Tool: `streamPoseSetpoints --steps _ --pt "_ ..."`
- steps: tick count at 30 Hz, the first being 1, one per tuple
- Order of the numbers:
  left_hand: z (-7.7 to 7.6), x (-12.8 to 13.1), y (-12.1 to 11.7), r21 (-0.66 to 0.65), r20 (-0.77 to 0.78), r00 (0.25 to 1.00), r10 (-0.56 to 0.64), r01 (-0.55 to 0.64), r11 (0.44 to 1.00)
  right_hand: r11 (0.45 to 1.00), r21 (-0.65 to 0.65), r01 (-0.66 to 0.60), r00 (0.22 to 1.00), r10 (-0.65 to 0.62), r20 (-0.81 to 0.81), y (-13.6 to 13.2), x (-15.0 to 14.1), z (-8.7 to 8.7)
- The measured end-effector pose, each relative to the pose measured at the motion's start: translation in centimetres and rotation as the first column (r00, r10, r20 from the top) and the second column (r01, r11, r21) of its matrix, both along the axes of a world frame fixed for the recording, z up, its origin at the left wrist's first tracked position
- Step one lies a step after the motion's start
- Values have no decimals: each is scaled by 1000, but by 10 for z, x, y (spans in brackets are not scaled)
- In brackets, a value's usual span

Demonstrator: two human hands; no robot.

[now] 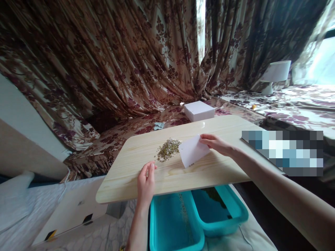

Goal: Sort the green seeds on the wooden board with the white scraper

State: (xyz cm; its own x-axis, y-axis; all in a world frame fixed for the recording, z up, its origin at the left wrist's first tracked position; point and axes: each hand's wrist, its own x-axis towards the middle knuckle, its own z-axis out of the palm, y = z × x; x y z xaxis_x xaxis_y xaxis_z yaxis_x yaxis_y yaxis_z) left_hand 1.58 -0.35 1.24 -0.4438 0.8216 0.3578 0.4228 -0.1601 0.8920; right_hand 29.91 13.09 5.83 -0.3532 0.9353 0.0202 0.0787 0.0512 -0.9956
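A loose pile of small green and pale grains or beans [169, 150] lies on the light wood-patterned tabletop [131, 174]. My right hand [210, 143] pinches the upper right corner of a white sheet of paper or thin card [193, 151]. The sheet is tilted, its left edge beside the pile, and a few grains show at its lower edge. Close to the pile's front, my left hand [146, 177] is over the near part of the tabletop with its fingers curled together; whether something small is between the fingertips is too fine to see.
Two turquoise plastic bins [200, 233] stand below the table's near edge; the left has scattered grains inside, the right something dark green. A white box [199, 111] and a grey-blue cloth [158, 126] lie beyond the table. At right are a blurred-out area and a lamp [277, 73].
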Motion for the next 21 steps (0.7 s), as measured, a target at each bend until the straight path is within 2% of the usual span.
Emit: streamPoseSetpoints --steps 9,13,16,18,21 --pt "1 2 -1 14 1 1000 0 0 1000 988 -50 -145 983 149 103 -43 26 8" --pt "0 2 0 12 8 1000 5 -5 1000 983 -61 -171 979 176 105 -53 33 15" --pt "-1 1 1 7 12 1000 9 -9 1000 996 -44 -77 996 78 31 -46 32 17" --pt "-1 1 1 6 12 1000 10 -10 1000 998 -19 55 997 -56 -54 -36 27 14" --pt "0 0 1 10 5 1000 15 -15 1000 969 22 247 957 -240 -161 -17 13 8"
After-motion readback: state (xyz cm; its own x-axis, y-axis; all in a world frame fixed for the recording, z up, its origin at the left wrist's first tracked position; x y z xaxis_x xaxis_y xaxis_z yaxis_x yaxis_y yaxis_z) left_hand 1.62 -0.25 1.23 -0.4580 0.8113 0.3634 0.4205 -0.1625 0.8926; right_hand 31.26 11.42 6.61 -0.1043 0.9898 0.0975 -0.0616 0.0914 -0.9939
